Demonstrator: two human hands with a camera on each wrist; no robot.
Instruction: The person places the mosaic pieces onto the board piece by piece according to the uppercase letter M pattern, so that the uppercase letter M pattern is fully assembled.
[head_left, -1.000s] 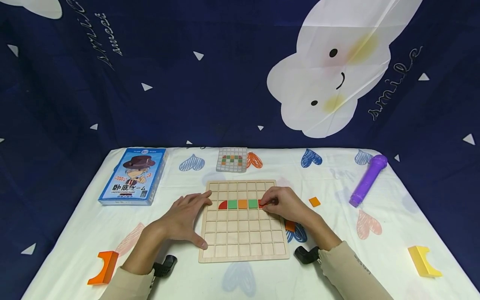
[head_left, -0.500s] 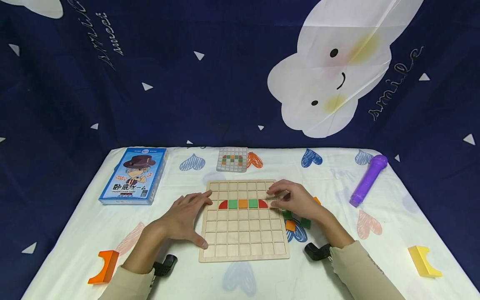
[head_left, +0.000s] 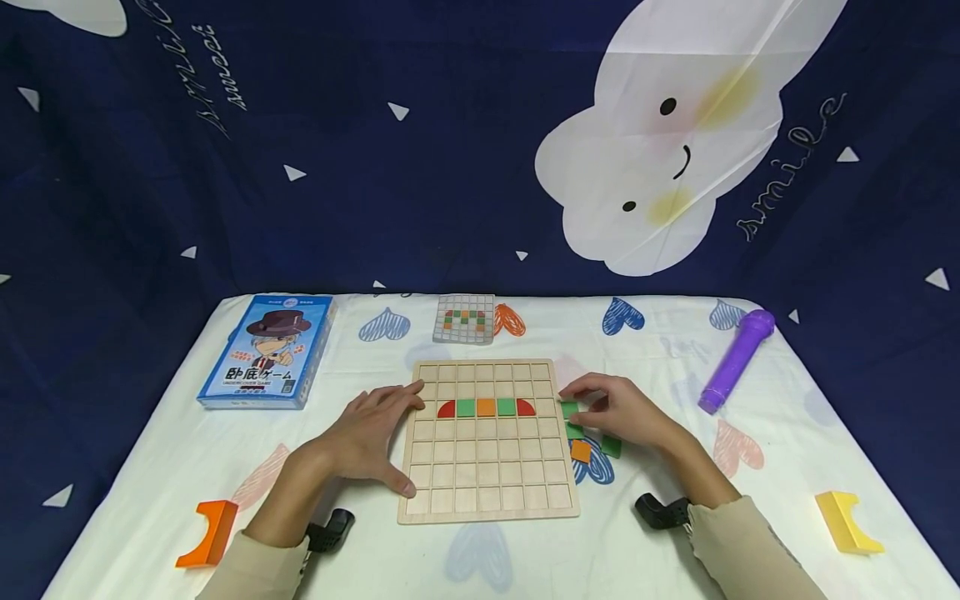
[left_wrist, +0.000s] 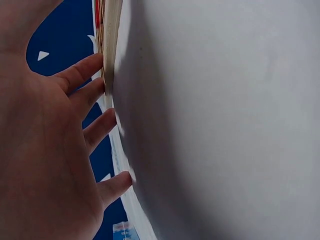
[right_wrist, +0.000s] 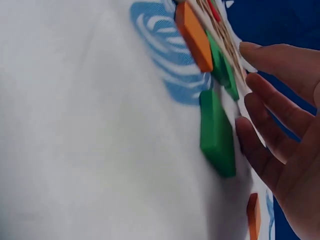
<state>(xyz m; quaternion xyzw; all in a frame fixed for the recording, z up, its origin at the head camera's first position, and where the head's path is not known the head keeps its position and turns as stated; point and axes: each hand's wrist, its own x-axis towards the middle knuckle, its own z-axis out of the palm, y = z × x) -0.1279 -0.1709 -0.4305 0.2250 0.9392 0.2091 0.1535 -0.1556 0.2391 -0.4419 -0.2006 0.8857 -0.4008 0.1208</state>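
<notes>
A wooden grid board [head_left: 487,475] lies on the table. Along one of its rows sit a red curved tile [head_left: 447,409], a green tile [head_left: 466,408], an orange tile [head_left: 486,407], another green tile and a second red curved tile [head_left: 526,407]. My left hand [head_left: 367,437] rests spread at the board's left edge, its fingertips touching the rim in the left wrist view. To the right, my right hand [head_left: 622,408] hovers with parted fingers over loose green tiles [head_left: 574,431]; nothing shows in its grip. Beside them lie a further green tile [right_wrist: 217,132] and an orange tile [head_left: 581,451].
Behind the board is a small patterned grid card [head_left: 462,320]. A blue game box [head_left: 266,354] stands back left, a purple microphone-like stick [head_left: 737,362] back right. An orange arch block [head_left: 208,535] and a yellow one [head_left: 847,523] flank the front.
My right hand has let go of the red curved tile at the row's right end and moved right, off the board to the loose green tiles. My left hand has stayed put.
</notes>
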